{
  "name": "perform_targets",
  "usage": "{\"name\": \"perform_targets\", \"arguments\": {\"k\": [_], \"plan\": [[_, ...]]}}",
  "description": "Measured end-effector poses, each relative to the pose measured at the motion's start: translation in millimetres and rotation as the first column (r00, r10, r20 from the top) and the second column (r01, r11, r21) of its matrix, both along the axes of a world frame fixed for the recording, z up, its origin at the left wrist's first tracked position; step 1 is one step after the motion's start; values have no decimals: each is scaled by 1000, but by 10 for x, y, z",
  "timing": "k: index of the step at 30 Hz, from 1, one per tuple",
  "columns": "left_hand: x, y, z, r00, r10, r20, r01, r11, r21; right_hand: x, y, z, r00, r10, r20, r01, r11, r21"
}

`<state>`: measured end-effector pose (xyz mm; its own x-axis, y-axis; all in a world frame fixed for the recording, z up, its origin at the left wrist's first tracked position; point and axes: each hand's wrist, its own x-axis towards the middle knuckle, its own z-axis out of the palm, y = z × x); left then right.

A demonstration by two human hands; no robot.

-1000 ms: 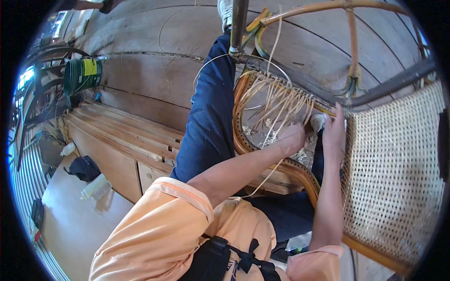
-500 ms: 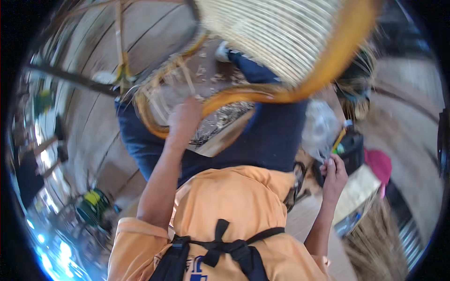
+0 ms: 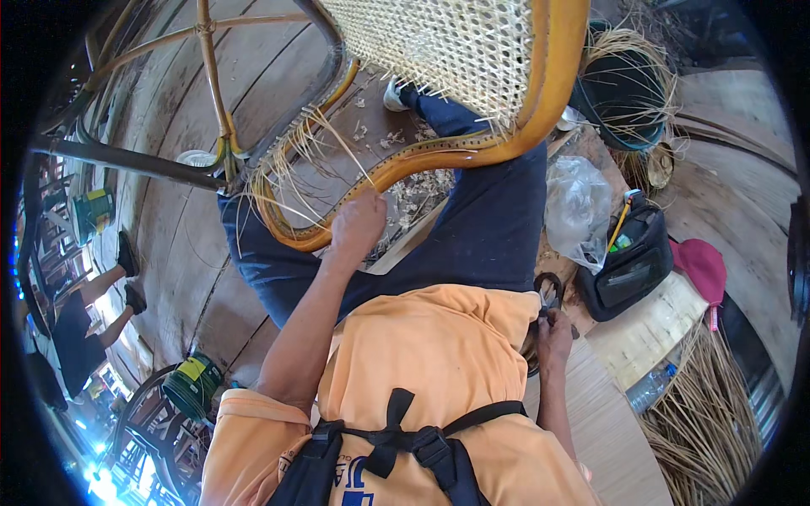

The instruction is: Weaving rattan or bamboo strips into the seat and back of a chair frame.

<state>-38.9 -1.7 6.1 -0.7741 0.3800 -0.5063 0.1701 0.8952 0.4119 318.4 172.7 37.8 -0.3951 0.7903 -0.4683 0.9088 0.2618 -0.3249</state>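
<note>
A chair's curved, glossy orange-brown frame [image 3: 405,167] lies across my thighs, with small holes along its edge. Pale cane webbing [image 3: 439,51] is woven across one part of it. Loose cane strands [image 3: 291,160] hang around the lower loop. My left hand [image 3: 359,221] is closed at the near edge of the frame, where one strand reaches down to it; its fingertips are partly hidden. Beside my right hip, my right hand [image 3: 554,337] has its fingers curled at a dark looped object [image 3: 550,289]. Whatever lies between those fingers is too hidden to name.
On the right are a clear plastic bag [image 3: 578,207], a black pouch [image 3: 626,266], a pink cap [image 3: 700,268], a cane bundle [image 3: 700,413] and a dark bucket [image 3: 620,88] with strands. Green buckets [image 3: 192,384] and another person's legs [image 3: 105,308] appear left.
My right hand has drawn back from beside the plastic bag and pouch to the dark looped object by my hip. My left hand stays at the frame, slightly farther right in view.
</note>
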Motion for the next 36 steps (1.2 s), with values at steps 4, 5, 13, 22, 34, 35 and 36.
{"name": "perform_targets", "arguments": {"k": [4, 5, 13, 22, 34, 35, 36], "plan": [[236, -14, 44, 998, -59, 14, 58, 997, 47, 44, -61, -40, 997, 82, 14, -83, 988, 127], [282, -14, 50, 999, -52, 17, 51, 997, 53, 29, -47, -20, 999, 38, 27, -40, 992, 116], [488, -34, -81, 376, 159, 913, -818, 520, 246, 375, 10, -234, 955, -177, -236, 146, 979, -142], [563, 211, -143, 181, 174, 968, -952, 279, 128, 369, -512, 327, 949, -123, -291, 101, 991, -90], [512, 208, -244, -46, -169, 985, -990, 137, -23, -1116, -104, 1395, 877, -403, -263, 195, 798, -570], [499, 208, -236, -54, -168, 984, -989, 143, -30, -1168, -62, 1319, 841, -429, -330, 129, 751, -648], [502, 200, -248, -61, -179, 982, -991, 132, -38, -1215, -5, 1230, 799, -459, -389, 52, 697, -715]]}}
